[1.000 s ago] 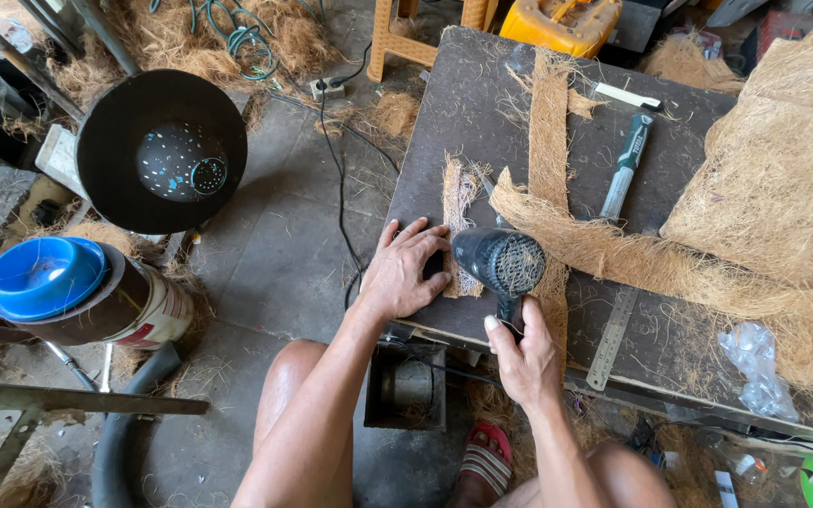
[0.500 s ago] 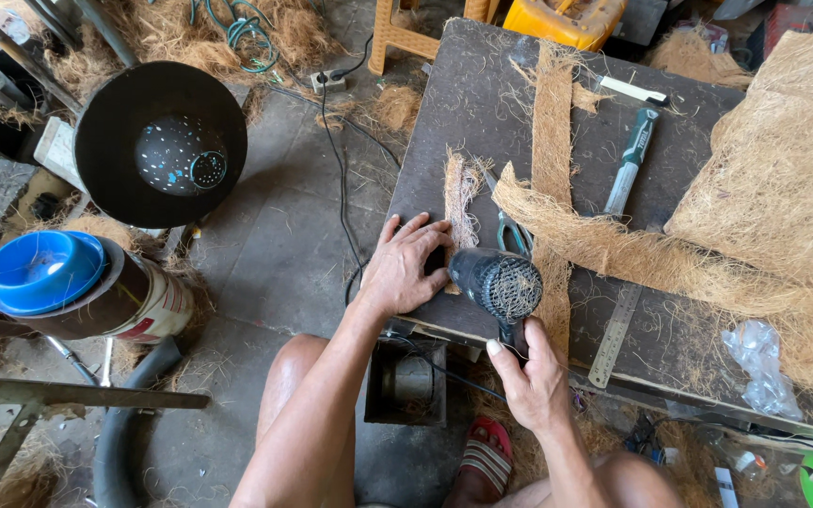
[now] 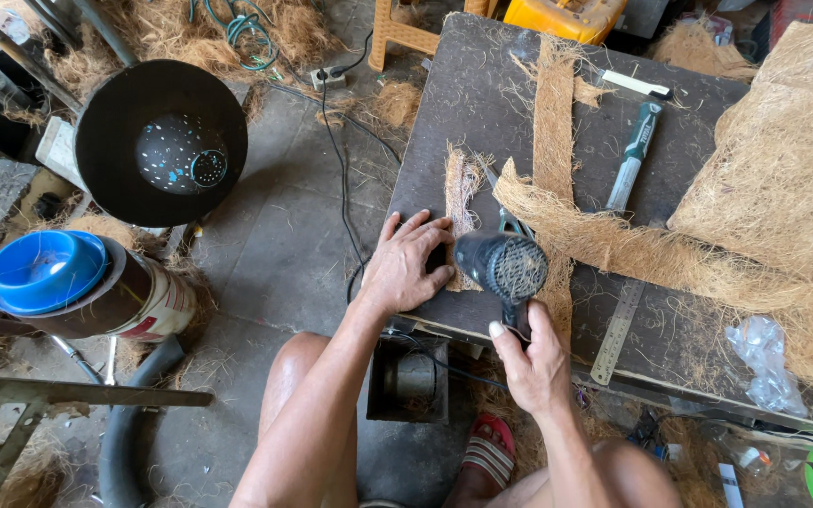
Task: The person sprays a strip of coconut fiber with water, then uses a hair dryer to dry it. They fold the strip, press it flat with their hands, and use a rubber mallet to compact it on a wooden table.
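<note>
My right hand [image 3: 535, 361] grips the handle of a black heat gun [image 3: 502, 267], whose round grilled back faces me and whose nozzle points down at the dark worktable [image 3: 482, 113]. My left hand [image 3: 410, 261] lies flat with fingers spread on the table, beside a short strip of brown coir fibre [image 3: 463, 188]. Scissors with green handles [image 3: 510, 224] lie partly hidden behind the heat gun. A long coir strip [image 3: 553, 122] runs up the table and crosses a wider coir band [image 3: 613, 240].
A large coir sheet [image 3: 783, 160] covers the table's right side. A green-handled tool [image 3: 634, 155], a metal ruler [image 3: 617, 331] and a plastic bag [image 3: 762, 350] lie on the table. On the floor stand a black perforated pot [image 3: 162, 141], a blue bowl [image 3: 41, 271] on a tin and a metal box [image 3: 410, 378].
The heat gun has swung slightly left and down toward my left hand, its grille turning more toward me. My left hand has stayed pressed on the table.
</note>
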